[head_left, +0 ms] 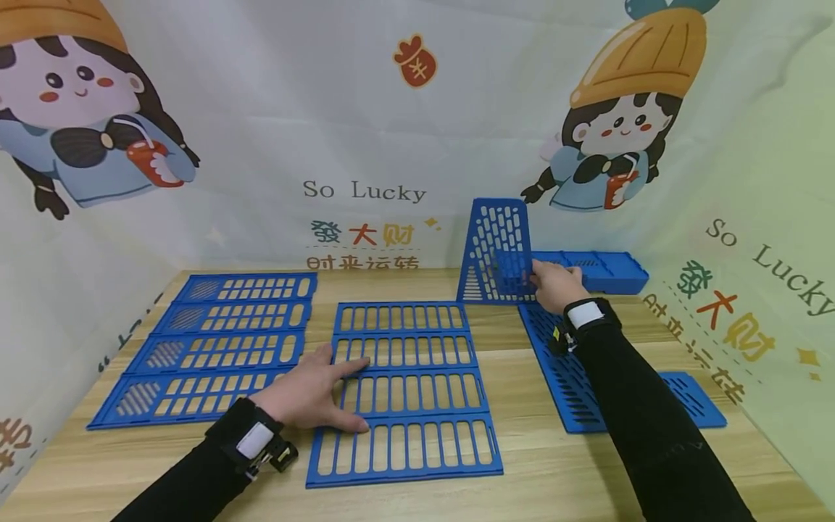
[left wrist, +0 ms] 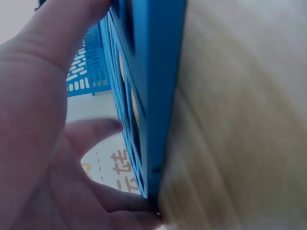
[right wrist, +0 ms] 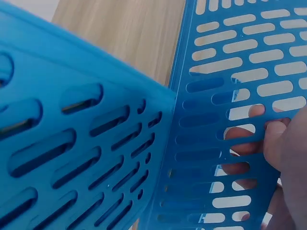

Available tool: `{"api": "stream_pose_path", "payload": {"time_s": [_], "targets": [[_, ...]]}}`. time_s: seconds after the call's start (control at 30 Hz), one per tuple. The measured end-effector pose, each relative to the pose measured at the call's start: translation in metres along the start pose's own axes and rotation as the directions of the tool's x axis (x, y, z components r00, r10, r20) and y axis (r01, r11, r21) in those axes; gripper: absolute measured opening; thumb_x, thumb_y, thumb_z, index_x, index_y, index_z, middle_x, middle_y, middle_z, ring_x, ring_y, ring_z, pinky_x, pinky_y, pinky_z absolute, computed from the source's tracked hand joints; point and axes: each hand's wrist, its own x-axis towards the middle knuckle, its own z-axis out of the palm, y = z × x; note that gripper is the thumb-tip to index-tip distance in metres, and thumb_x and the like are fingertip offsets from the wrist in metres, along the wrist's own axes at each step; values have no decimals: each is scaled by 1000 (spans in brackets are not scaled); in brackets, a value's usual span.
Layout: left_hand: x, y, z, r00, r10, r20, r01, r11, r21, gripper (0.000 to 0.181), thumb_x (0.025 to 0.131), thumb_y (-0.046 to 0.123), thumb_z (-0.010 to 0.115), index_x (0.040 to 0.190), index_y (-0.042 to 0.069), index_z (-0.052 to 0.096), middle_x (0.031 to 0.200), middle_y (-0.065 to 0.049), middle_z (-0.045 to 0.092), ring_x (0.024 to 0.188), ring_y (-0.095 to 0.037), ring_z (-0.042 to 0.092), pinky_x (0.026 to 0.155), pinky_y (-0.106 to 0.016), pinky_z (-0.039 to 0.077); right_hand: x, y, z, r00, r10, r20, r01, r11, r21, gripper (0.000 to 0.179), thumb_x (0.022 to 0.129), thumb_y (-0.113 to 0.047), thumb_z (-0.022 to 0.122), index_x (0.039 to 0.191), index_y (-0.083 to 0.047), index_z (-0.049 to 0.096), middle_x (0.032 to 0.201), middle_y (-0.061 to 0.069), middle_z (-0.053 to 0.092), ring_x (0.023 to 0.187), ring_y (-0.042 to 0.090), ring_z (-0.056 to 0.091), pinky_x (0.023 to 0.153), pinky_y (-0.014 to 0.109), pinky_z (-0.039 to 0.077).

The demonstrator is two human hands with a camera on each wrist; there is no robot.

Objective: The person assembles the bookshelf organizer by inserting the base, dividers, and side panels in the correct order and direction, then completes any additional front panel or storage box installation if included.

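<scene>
My right hand pinches the edge of an upright blue perforated panel near its lower right corner. Through the slots in the right wrist view, fingers show behind that panel, with the thumb on the near face. Its base meets the end of a flat blue slotted panel, which runs towards me under the right forearm. My left hand is spread over the left edge of a blue slotted grid made of several strips. In the left wrist view its fingertips touch the edge of the grid.
Several blue strips with slots lie side by side at the left of the wooden table. A blue compartmented box stands behind my right hand. Another slotted panel lies at the right. A printed cloth hangs around the table.
</scene>
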Motion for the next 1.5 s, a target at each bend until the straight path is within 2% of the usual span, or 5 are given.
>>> {"api": "stream_pose_path", "payload": {"time_s": [0.1,0.33,0.5,1.0,1.5], "targets": [[-1,2,-1,1000,10,9,-10,1000,12,103,80,67,92,165,23,52,171,-49,18,160,-68,20,121,-84,31,3,-8,3,1000,-29,-9,29,1000,11,23,114,1,41,117,-2,64,124,22,73,120,44,65,113,68,30],[-1,2,-1,1000,15,2,-15,1000,12,101,79,66,92,163,24,55,172,-48,17,161,-66,20,122,-83,30,14,-58,18,990,-141,-21,141,989,43,32,115,-6,46,139,-6,67,141,17,73,132,43,63,111,61,31],[-1,5,0,1000,2,9,-2,1000,3,101,79,65,93,163,24,56,172,-47,18,161,-65,21,121,-83,34,23,-86,29,990,-139,-26,140,988,70,26,112,-2,49,127,-9,69,132,12,76,123,38,65,107,55,27],[2,3,3,1000,-14,27,14,1000,0,103,79,64,93,165,24,54,173,-46,18,162,-64,21,122,-81,35,45,-166,63,987,-160,-30,161,985,58,51,110,-6,56,160,-17,56,145,9,74,143,37,60,128,61,28],[5,3,2,999,-35,39,36,999,-34,104,78,65,93,165,25,52,173,-47,14,162,-65,18,119,-86,32,41,-186,71,978,-198,-63,200,979,34,45,115,-14,57,160,-13,54,158,13,65,147,40,57,134,62,24]]}}
